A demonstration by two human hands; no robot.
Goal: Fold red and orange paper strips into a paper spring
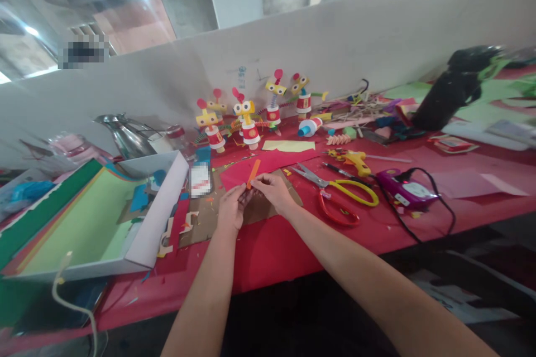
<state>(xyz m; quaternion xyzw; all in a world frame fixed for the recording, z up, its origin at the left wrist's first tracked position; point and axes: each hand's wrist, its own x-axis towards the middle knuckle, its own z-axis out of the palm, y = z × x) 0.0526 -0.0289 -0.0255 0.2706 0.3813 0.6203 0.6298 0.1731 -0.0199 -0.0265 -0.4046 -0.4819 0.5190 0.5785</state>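
An orange paper strip [253,173] stands tilted between my fingers, its upper end free. My right hand [270,188] pinches the strip near its lower end. Close against it, my left hand [232,203] has its fingers closed round the strip's bottom end. Under both hands lies a brown cardboard sheet [268,211], and a red paper sheet [237,177] is just behind them. Scissors [324,183] with one yellow and one red handle lie open to the right of my right hand.
Several paper-cup figures [251,133] stand at the back. A white box [144,228] with coloured paper is on the left. On the right are a yellow glue gun [355,162], a pen [339,170] and a purple power socket [406,189] with a black cable.
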